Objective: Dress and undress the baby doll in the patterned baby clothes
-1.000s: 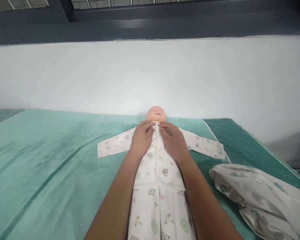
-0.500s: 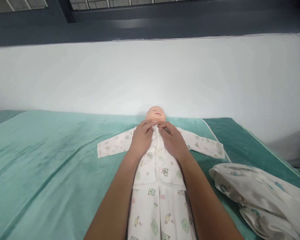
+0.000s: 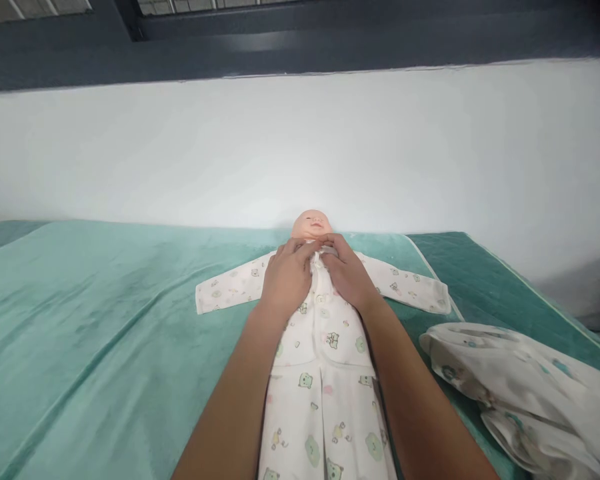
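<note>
A baby doll (image 3: 313, 222) lies on its back, head toward the wall. It wears a white long-sleeved top (image 3: 330, 327) and matching trousers (image 3: 293, 420), both printed with small animals. The sleeves are spread out to both sides. My left hand (image 3: 289, 272) is at the neckline with its fingers bent and closed on the collar edge. Opposite it, my right hand (image 3: 347, 272) pinches the collar near the doll's chin. Both sets of fingertips meet at the top of the front opening, and they partly hide the fastening there.
A green blanket (image 3: 130, 333) covers the surface, with a fold running across its left side. Crumpled white printed cloth (image 3: 525, 393) lies at the right. Behind the doll rises a white wall (image 3: 280, 147), below a dark window frame (image 3: 330, 47).
My left hand has shifted slightly right and its fingers have come closer to the right hand at the collar. The doll stays in place.
</note>
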Demonstrator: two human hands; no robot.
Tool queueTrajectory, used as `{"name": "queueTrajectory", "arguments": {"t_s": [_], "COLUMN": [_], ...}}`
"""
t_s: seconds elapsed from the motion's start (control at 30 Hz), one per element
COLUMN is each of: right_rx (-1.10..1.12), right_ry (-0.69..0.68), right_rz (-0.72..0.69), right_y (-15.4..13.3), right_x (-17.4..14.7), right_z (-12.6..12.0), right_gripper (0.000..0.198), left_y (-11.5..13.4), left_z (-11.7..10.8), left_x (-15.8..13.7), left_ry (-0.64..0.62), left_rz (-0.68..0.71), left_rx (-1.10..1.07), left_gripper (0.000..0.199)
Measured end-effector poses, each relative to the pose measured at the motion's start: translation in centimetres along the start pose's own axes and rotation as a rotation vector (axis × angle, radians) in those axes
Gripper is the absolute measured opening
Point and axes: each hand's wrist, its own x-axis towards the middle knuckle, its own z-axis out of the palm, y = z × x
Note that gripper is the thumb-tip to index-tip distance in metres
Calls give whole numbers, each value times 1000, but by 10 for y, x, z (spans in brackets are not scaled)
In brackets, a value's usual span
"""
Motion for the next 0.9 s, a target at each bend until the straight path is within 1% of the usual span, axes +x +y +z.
{"name": "queueTrajectory", "arguments": {"t_s": [0.07, 0.13, 0.23, 0.3, 0.43, 0.53, 0.67, 0.9], "right_rx": [5, 13, 40, 49, 44, 48, 56, 101], "right_ry": [-1, 4, 10, 18, 34, 48, 55, 66], "right_rz": [-4, -1, 3, 3, 25, 15, 7, 25], "right_y": [0, 1, 2, 1, 0, -1, -1, -3], "right_x": [0, 0, -1, -1, -3, -4, -4, -5], "right_z": [0, 0, 1, 1, 1, 1, 1, 1], "right_gripper": [32, 32, 34, 34, 32, 32, 32, 29], "left_y": [1, 1, -1, -3, -2, 0, 1, -1], "left_z": [0, 0, 1, 0, -1, -1, -2, 0], "left_x": [-1, -1, 1, 2, 2, 1, 1, 2], "left_ry": [-7, 2, 27, 39, 72, 89, 78, 118], "left_rz": [6, 29, 77, 86, 52, 19, 9, -40], "left_rx": [47, 45, -21, -78, -209, -281, -310, -342], "left_gripper": [51, 50, 49, 48, 46, 43, 42, 35]}}
